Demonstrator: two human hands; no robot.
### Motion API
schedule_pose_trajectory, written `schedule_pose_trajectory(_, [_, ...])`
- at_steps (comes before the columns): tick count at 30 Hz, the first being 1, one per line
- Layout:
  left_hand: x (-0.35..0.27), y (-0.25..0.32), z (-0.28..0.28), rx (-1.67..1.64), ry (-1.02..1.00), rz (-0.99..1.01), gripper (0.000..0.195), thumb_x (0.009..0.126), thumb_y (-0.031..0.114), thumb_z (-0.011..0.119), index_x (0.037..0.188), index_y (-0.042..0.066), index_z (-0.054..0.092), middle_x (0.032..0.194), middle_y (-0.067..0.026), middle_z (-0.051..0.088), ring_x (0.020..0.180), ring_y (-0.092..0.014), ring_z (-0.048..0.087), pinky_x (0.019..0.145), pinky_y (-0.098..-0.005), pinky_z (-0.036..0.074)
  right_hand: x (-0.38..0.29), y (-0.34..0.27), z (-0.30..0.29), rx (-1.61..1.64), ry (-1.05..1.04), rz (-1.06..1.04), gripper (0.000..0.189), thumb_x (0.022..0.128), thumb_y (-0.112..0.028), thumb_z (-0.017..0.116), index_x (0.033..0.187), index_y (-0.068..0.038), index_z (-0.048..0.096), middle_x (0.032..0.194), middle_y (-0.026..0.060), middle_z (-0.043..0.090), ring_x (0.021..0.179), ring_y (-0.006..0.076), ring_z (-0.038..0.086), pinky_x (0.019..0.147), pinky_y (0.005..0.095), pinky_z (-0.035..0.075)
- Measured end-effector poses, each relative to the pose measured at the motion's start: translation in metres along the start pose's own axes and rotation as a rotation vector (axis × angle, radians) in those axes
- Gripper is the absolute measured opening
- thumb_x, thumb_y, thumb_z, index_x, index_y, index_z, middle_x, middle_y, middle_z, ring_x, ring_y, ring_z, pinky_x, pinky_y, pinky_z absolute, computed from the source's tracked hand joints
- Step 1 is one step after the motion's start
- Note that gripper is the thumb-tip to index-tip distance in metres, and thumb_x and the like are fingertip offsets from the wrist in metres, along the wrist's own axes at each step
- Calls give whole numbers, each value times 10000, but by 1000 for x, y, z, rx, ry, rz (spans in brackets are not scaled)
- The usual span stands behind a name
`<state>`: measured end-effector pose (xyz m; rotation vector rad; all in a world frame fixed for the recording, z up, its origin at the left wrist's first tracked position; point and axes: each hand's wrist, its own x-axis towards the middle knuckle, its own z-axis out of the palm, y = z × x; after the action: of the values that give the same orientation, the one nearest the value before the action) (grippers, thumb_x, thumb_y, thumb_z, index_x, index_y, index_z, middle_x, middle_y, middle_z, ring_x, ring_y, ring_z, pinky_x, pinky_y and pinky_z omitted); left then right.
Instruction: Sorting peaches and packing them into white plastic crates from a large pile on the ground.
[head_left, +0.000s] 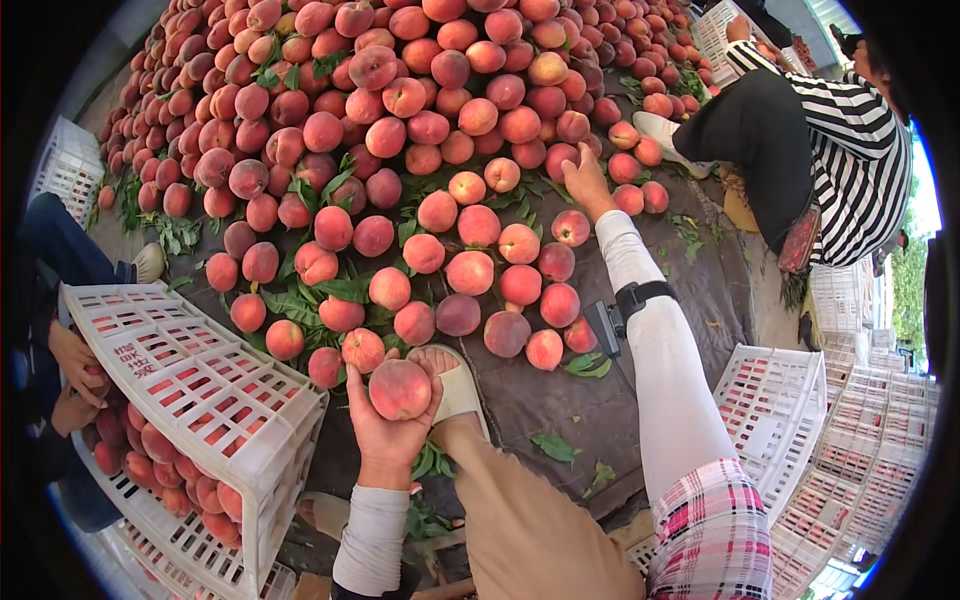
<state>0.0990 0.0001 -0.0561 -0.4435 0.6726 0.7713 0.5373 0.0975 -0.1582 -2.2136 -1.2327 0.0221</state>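
Observation:
My left hand is palm up, its fingers curled around a large red peach. Just beyond its fingertips lies a yellow-red peach; whether they touch is unclear. My right hand is stretched out to the near right edge of a big heap of peaches. Its fingers are apart, close beside a red peach, and nothing is plainly gripped. Loose peaches and green leaves are scattered on the dark ground sheet between both hands.
A tilted white plastic crate holding peaches stands at left, with another person's hands at its opening. A person in a striped top sits at right. White crates are stacked at lower right. My sandalled foot is beside my left hand.

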Motion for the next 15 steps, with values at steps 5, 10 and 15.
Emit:
schedule_pose_trajectory(5, [2, 10, -10, -22, 19, 51, 439, 879, 520, 583, 1033, 109, 550, 1056, -117, 596, 1045, -279, 575, 906, -462, 478, 5, 2, -18, 406, -172, 558, 580, 877, -419, 497, 1234, 38, 480, 1028, 236, 663, 1036, 398, 613, 903, 441, 469])
schedule_pose_trajectory(10, [1, 1, -8, -56, 34, 45, 361, 879, 459, 613, 942, 104, 590, 982, -109, 610, 1000, -279, 581, 896, -455, 476, -30, -1, 4, 175, -137, 174, 665, 755, -468, 687, 1160, 42, 551, 1159, 234, 606, 1102, 370, 578, 940, 412, 451])
schedule_pose_trajectory(15, [-5, -9, -11, 1, 17, 14, 291, 903, 381, 595, 903, 90, 602, 940, -98, 612, 949, -264, 574, 870, -418, 477, -10, -21, 2, 24, -114, 370, 811, 651, -473, 791, 1192, 50, 488, 1139, 239, 594, 1054, 349, 588, 913, 418, 462])
